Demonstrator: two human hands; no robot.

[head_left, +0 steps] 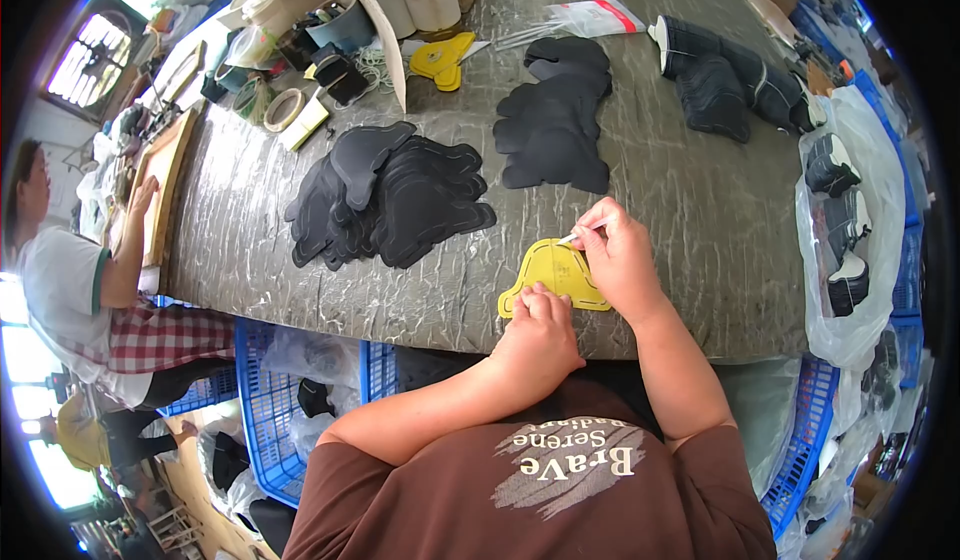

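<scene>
A yellow template [556, 272] with slots along its rim lies flat near the table's front edge. Bent fingers of my left hand [538, 328] press down on its lower part and hold it in place. Pinched in my right hand [618, 256] is a slim white pen [570, 238], its tip at the template's upper edge. Whether a black piece lies under the template is hidden. To the left sits a fanned pile of black cut pieces [430, 200] with pale outlines marked on them. Beyond the template is a second stack of plain black pieces [552, 125].
Black boots [735, 70] lie at the back right, near a plastic bag of shoes [840, 225]. A white-and-red packet [600, 17], yellow templates [440, 60], tape rolls [284, 110] and tubs stand at the back. Blue crates [262, 400] flank me below; a person [85, 290] sits at left.
</scene>
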